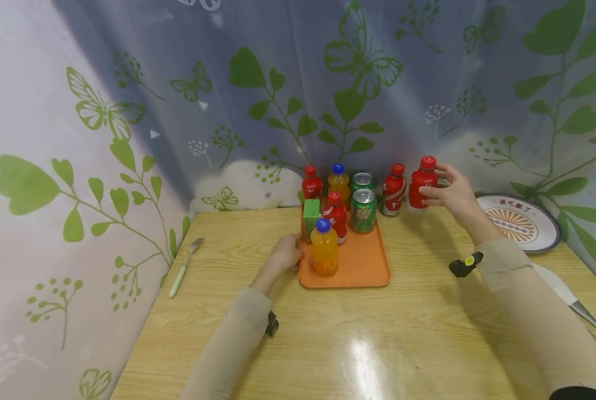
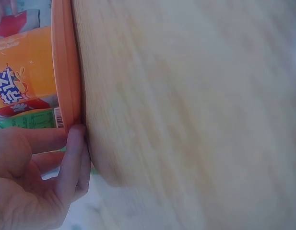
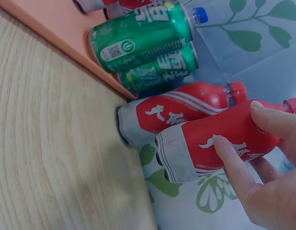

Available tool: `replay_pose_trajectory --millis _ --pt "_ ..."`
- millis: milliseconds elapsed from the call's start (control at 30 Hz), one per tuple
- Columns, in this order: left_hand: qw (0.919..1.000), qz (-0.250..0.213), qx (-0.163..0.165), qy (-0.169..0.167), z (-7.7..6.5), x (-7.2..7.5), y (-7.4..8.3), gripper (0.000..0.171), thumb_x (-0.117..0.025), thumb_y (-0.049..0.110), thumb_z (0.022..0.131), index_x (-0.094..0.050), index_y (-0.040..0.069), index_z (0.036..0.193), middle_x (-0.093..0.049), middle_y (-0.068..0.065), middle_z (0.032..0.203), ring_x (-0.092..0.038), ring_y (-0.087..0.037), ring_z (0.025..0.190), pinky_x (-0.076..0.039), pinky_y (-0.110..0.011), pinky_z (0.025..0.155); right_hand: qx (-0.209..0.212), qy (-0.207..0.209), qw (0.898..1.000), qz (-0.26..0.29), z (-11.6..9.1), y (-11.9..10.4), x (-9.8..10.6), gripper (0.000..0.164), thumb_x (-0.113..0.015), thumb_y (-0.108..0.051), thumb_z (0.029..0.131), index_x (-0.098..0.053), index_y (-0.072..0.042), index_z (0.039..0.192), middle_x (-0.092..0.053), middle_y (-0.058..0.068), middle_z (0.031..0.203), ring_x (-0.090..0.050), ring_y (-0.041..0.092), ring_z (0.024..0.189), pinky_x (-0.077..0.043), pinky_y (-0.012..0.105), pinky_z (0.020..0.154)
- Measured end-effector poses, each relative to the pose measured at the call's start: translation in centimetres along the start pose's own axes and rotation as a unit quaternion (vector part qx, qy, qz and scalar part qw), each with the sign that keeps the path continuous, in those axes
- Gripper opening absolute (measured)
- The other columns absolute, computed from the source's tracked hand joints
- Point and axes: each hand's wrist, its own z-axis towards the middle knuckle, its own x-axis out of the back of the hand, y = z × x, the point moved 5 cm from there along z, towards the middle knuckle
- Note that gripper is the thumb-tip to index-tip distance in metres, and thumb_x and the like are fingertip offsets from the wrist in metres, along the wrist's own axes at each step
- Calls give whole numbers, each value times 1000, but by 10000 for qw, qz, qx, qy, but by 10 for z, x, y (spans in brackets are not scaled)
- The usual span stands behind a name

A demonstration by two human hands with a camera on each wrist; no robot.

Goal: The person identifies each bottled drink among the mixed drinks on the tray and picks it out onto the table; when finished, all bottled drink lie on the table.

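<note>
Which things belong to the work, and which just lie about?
Likely in use:
rectangular orange tray
red plastic bottles
blue-capped orange bottles
green metal cans
green boxy carton

Seemingly lying about:
green-handled metal fork
round white plate
pale-bladed utensil

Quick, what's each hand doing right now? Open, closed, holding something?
Left hand: closed, gripping the left edge of the orange tray.
Right hand: closed, holding a red bottle.

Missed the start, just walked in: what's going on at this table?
A person's right hand grips a red bottle, just right of another red bottle that stands beside the orange tray. Their left hand holds the tray's left edge. On the tray stand more bottles, green cans and a green carton.
</note>
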Motion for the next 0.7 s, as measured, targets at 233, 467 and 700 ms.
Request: replay_pose_trajectory --millis 233,467,700 --pt "10000 16 33 -37 2 0 0 68 -58 -7 88 -36 8 151 -58 -20 128 -58 -15 54 -60 -28 50 -138 216 9996 -81 8 10 1 78 -71 -18 89 -28 -24 154 -28 16 156 -55 19 112 -61 33 85" --pt "10000 77 -39 22 3 0 -1 68 -58 -6 86 -37 7 150 -59 -24 128 -63 -17 55 -60 -28 49 -186 280 9994 -56 19 19 1 79 -71 -12 88 -27 -18 153 -28 16 154 -57 13 103 -61 37 87" --pt "10000 47 -9 7 3 1 -2 67 -59 -5 88 -38 7 150 -57 -24 131 -64 -18 59 -60 -27 49 -185 409 9985 -306 26 25 0 80 -72 -9 88 -27 -17 154 -32 18 152 -58 14 100 -61 38 86"
